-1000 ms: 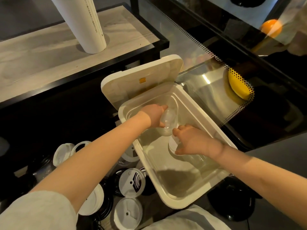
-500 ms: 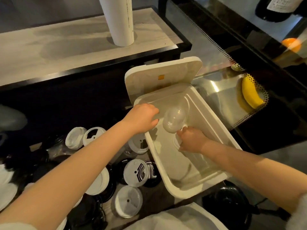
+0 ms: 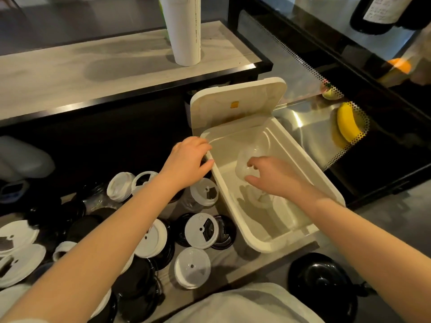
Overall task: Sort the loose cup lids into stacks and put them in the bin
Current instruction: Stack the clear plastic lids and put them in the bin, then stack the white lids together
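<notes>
A cream rectangular plastic bin [image 3: 268, 248] bears an orange square sticker [image 3: 234, 105]. The round plastic cup lids [image 3: 201, 230] are white or black. The curved banana [image 3: 347, 123] is yellow.

Left hand [image 3: 189, 157] out of bin [image 3: 258, 247], now at its rim.

The bin [image 3: 268, 242] is sitting right of the loose cup lids [image 3: 200, 229], its cover [image 3: 235, 106] standing open behind it. Domed lids [image 3: 245, 157] are lying inside, just beside the right hand [image 3: 270, 176]; the left hand [image 3: 189, 157] is hovering at the bin's left rim
</notes>
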Motion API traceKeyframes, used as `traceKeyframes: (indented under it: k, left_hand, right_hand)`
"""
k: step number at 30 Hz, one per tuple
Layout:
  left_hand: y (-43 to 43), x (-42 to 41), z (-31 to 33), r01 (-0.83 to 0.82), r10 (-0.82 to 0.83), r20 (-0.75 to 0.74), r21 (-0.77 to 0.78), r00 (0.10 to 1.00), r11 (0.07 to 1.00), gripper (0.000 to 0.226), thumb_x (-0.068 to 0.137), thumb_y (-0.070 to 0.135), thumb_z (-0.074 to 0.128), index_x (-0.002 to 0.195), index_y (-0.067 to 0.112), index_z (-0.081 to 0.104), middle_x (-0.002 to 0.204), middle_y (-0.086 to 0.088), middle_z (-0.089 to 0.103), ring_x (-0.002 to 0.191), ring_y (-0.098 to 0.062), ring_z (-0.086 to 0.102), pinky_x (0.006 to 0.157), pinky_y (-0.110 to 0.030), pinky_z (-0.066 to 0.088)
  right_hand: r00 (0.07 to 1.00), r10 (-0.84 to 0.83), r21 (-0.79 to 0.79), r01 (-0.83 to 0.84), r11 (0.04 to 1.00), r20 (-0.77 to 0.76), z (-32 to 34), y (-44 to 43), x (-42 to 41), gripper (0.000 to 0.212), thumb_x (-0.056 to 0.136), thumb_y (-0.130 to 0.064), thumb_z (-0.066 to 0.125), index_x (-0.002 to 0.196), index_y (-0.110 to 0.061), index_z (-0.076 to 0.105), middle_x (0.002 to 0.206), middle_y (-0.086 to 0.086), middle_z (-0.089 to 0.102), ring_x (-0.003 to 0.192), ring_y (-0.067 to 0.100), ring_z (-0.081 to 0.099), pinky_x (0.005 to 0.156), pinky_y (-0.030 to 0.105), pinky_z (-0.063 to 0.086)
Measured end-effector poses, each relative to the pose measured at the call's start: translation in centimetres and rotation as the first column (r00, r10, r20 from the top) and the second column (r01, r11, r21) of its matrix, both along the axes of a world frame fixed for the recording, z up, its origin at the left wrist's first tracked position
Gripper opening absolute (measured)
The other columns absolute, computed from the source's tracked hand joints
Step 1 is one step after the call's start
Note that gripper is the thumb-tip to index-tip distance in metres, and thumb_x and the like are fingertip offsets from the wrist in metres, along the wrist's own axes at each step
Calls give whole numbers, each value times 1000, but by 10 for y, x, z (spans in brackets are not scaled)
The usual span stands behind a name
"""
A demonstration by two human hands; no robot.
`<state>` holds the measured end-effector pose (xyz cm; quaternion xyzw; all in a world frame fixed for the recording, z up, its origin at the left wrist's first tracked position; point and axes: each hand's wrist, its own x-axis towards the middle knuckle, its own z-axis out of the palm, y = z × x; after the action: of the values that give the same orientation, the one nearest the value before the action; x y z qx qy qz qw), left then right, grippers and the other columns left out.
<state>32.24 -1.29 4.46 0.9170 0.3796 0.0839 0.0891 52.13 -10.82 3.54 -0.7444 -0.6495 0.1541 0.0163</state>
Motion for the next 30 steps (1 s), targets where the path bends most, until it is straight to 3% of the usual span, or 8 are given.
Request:
traceKeyframes:
  k: [6, 9, 11, 15, 20, 25, 30]
  left_hand:
    - [-14, -56, 5, -123, 117, -79, -76, 990, 989, 46, 93, 34, 52, 134, 14, 49, 138, -3, 48, 131, -21, 38, 104, -37, 34]
    - [-18, -91, -5, -210, 195, -99, -172, 976, 962, 49, 91, 33, 55, 135, 12, 47, 140, -6, 47, 131, -24, 38, 107, -42, 34]
    - [-23, -114, -15, -267, 240, -137, -237, 961, 934, 50, 90, 33, 57, 134, 11, 48, 138, -7, 49, 127, -26, 42, 103, -46, 38]
    - [-41, -149, -36, -310, 216, -294, -325, 931, 894, 59, 89, 42, 57, 138, 14, 40, 139, -7, 41, 129, -26, 36, 105, -42, 35]
    - [-62, -163, -62, -329, 170, -464, -288, 869, 899, 85, 74, 60, 62, 141, 20, 30, 139, -1, 30, 130, -24, 27, 104, -42, 27]
    - [-70, -165, -74, -306, 150, -485, -261, 862, 915, 98, 69, 62, 66, 145, 19, 23, 147, -2, 24, 134, -25, 22, 107, -42, 24]
    - [-74, -163, -77, -317, 182, -438, -258, 880, 913, 94, 69, 57, 68, 142, 18, 25, 147, -1, 23, 134, -25, 22, 106, -40, 24]
  right_hand:
    - [993, 111, 235, -99, 967, -37, 24, 4, -68, 37, 92, -35, 52, 122, -14, 56, 114, 5, 61, 108, 25, 54, 84, 38, 48]
    - [975, 206, 320, -170, 932, -80, 29, 0, -104, 35, 92, -31, 52, 123, -14, 56, 118, 4, 59, 114, 24, 49, 85, 35, 45]
    - [961, 259, 275, -225, 935, -95, 22, -1, -126, 37, 93, -28, 51, 126, -14, 53, 122, 5, 56, 115, 24, 49, 86, 35, 44]
    - [957, 284, 96, -277, 956, -66, -19, -8, -151, 29, 92, -26, 51, 115, -10, 52, 110, 8, 54, 102, 28, 52, 71, 34, 45]
    - [983, 186, -239, -184, 953, -15, -68, -23, -146, 58, 86, -39, 58, 136, -16, 39, 135, 7, 42, 126, 30, 38, 95, 41, 44]
    - [991, 131, -290, -134, 947, -31, -90, -34, -143, 87, 79, -50, 66, 147, -23, 18, 149, 4, 26, 134, 28, 27, 103, 40, 38]
    - [993, 107, -242, -117, 963, -54, -97, -35, -141, 87, 82, -45, 64, 149, -23, 15, 151, 5, 24, 134, 28, 30, 105, 38, 37]
